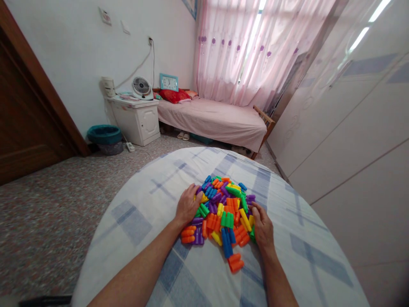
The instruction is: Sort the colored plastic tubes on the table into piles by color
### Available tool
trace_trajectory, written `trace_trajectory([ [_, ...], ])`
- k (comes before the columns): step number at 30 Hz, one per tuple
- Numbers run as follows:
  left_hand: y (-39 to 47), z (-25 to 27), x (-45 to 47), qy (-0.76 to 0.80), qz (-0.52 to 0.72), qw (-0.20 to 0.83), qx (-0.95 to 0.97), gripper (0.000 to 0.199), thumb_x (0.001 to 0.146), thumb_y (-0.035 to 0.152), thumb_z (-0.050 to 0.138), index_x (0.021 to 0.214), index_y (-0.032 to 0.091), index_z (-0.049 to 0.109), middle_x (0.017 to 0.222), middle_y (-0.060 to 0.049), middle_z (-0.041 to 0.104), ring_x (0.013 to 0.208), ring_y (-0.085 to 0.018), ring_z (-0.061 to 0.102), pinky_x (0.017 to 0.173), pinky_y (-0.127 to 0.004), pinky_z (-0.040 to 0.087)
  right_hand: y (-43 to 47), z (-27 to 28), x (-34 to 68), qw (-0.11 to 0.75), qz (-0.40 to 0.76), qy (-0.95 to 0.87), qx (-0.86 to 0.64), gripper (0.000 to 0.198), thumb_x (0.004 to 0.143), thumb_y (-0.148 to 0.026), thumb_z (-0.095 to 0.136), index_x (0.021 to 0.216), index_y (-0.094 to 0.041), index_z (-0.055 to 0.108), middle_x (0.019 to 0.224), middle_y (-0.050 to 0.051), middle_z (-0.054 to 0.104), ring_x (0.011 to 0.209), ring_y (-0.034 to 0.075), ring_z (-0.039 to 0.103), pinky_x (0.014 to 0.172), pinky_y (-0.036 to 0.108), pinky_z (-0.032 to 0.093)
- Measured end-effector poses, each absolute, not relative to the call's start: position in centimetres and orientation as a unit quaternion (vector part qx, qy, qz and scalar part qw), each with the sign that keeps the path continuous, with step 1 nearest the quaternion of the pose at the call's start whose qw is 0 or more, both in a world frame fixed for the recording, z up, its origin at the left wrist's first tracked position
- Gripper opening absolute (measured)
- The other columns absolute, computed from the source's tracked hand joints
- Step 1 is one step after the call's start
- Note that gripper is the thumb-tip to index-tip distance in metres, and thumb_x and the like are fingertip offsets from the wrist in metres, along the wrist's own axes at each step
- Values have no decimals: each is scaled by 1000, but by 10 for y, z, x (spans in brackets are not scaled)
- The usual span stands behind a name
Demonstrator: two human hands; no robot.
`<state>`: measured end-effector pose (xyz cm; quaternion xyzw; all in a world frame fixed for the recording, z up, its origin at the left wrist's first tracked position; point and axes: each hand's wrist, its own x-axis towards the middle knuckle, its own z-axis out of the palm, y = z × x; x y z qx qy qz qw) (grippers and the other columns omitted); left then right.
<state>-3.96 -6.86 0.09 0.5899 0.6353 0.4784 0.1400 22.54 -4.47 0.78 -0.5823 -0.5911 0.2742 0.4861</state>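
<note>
A heap of colourful plastic building blocks (227,219) in orange, purple, green, blue and yellow covers the middle of the round table. Many look like short joined tubes. My left hand (189,205) rests against the left side of the heap, fingers stretched out over purple and yellow blocks. On the opposite side, my right hand (262,225) lies along the heap's right edge, its fingers loosely extended beside purple, yellow and green pieces. Neither hand visibly grasps a block. An orange block (235,263) lies nearest to me, touching a blue block (226,243).
The table carries a blue-and-white checked cloth (134,251). Beyond it stand a pink-covered bed (214,115), a white cabinet (148,123) with a fan (142,87), and a teal bin (105,134). White wardrobe doors (345,140) line the right side.
</note>
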Motion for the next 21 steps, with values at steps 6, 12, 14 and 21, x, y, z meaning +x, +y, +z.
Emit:
trace_trajectory([
  [6, -77, 22, -35, 530, 565, 267, 573, 39, 92, 36, 42, 121, 16, 58, 135, -10, 51, 129, -20, 44, 113, -40, 31, -45, 9, 225, 467, 271, -594, -596, 49, 83, -52, 40, 111, -18, 61, 110, 10, 67, 105, 24, 59, 94, 38, 41],
  [12, -83, 38, -16, 466, 569, 279, 617, 35, 91, 33, 45, 122, 21, 59, 141, -8, 47, 133, -22, 40, 113, -45, 29, -44, 8, 225, 466, 265, -596, -598, 49, 83, -53, 39, 111, -19, 62, 110, 9, 67, 103, 24, 59, 93, 38, 41],
  [14, -87, 42, -9, 449, 547, 261, 656, 33, 89, 32, 50, 119, 23, 61, 138, -7, 50, 134, -24, 38, 113, -47, 28, -44, 7, 225, 464, 267, -598, -597, 49, 83, -53, 39, 110, -19, 62, 111, 9, 67, 103, 24, 59, 93, 38, 42],
  [21, -102, 51, 7, 394, 492, 221, 744, 26, 85, 30, 58, 110, 24, 66, 117, -5, 66, 123, -23, 50, 109, -45, 33, -43, 7, 226, 470, 278, -598, -586, 48, 84, -52, 38, 109, -19, 62, 110, 9, 66, 101, 23, 60, 92, 37, 42],
])
